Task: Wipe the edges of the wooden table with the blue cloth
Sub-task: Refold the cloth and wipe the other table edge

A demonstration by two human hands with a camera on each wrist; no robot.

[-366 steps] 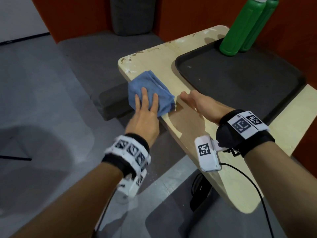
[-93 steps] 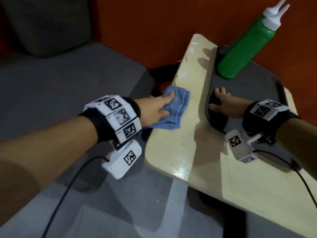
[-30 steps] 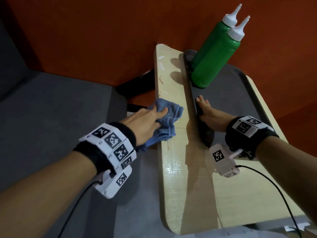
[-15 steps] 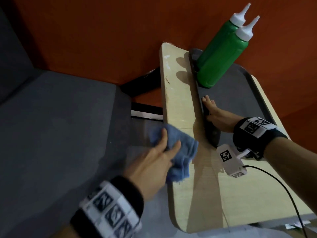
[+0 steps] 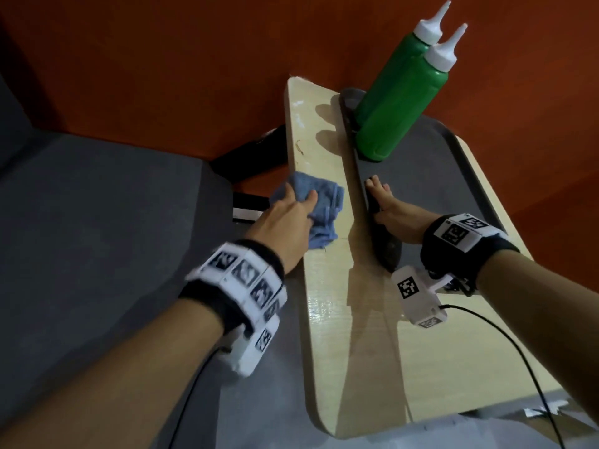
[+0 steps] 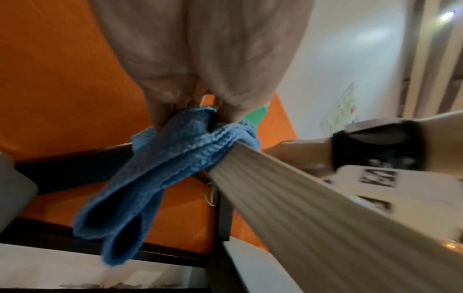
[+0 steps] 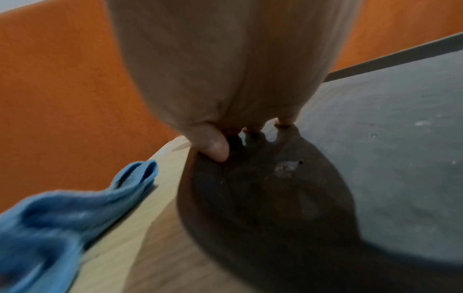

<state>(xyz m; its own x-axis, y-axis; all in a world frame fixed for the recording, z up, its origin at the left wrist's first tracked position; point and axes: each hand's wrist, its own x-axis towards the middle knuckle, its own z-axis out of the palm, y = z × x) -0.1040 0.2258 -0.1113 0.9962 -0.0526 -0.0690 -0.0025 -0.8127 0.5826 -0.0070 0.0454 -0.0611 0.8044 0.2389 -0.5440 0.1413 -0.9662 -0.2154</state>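
The blue cloth (image 5: 327, 202) is folded over the left edge of the pale wooden table (image 5: 324, 303), about halfway along it. My left hand (image 5: 299, 196) grips the cloth from the side, fingers curled round it. In the left wrist view the cloth (image 6: 175, 158) wraps the table's edge (image 6: 300, 208) and a loose end hangs below. My right hand (image 5: 377, 196) lies flat on the left rim of the dark grey tray (image 5: 437, 176), fingers straight. In the right wrist view the thumb (image 7: 215, 146) presses the rim of the tray (image 7: 375, 158), with the cloth (image 7: 62, 218) at lower left.
Two green squeeze bottles (image 5: 398, 102) stand at the tray's far end against the orange wall (image 5: 194, 59). A grey upholstered seat (image 5: 97, 222) lies left of the table and a black frame bar (image 5: 252, 157) runs under it. Thin cables trail from both wrists.
Within the last half second my left hand slid the cloth away from me along the left edge, from the near part to the middle. The right hand has stayed on the tray's rim.
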